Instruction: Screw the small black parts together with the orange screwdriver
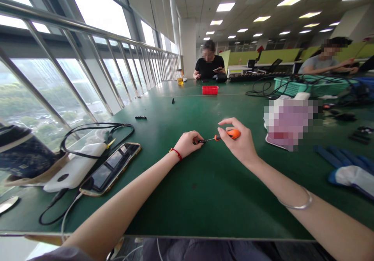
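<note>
My right hand (239,143) is closed around the orange handle of a small screwdriver (228,134), whose thin shaft points left. My left hand (187,143), with a red cord on its wrist, pinches a small black part (199,141) at the screwdriver's tip. Both hands hover just above the green table (189,198), close together near its middle. A silver bangle sits on my right forearm.
A phone (109,169), a white power bank (76,166) with black cable and a dark bag (20,156) lie at my left. Blue-white gloves (347,169) lie at right. A red tray (210,90) and small black parts (140,117) sit farther off. Two people sit at the far end.
</note>
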A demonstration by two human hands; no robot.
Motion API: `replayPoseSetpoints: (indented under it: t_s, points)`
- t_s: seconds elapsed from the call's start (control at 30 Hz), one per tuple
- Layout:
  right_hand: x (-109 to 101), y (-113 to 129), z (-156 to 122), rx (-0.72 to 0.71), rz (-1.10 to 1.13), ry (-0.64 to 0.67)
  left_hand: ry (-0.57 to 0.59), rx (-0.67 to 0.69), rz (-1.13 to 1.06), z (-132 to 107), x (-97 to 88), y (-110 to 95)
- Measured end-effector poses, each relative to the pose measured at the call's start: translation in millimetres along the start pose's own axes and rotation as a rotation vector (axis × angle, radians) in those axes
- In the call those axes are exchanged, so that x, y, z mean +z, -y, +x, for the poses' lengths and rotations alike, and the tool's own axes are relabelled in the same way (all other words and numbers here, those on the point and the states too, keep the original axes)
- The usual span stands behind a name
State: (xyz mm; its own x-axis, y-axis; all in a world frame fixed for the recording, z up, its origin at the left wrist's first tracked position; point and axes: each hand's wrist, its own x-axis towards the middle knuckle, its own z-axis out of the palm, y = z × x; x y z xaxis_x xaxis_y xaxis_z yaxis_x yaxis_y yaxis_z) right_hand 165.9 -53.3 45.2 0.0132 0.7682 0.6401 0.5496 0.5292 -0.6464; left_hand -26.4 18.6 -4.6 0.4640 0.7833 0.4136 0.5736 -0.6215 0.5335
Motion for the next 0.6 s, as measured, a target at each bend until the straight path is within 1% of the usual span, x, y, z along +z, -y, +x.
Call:
replayPoseSetpoints:
  t_s: [0.1, 0.17, 0.3, 0.37, 0.53, 0.6]
  points:
    - [0.3, -2.2, 0.8, -0.067, 0.016, -0.047, 0.003, 0.001, -0.006, 0.1, 0.1, 0.2]
    - [0.6, -2.8, 1.4, -0.074, 0.012, -0.068, 0.006, 0.003, -0.008, 0.0, -0.1, -0.3]
    - [-0.1, 1.6, 0.7, -0.005, -0.058, -0.006, 0.005, 0.009, -0.001, -0.1, -0.7, -1.8]
    - [-0.9, 3.6, -0.1, -0.001, -0.051, 0.018, 0.005, 0.014, -0.001, -0.1, -0.8, -2.2]
    - [-1.3, -0.9, 0.1, -0.107, -0.01, -0.032, 0.009, 0.019, 0.003, -0.1, -0.6, -1.9]
    - [-0.9, -2.9, 0.8, -0.1, -0.02, -0.057, 0.012, 0.018, 0.001, 0.0, -0.5, -1.6]
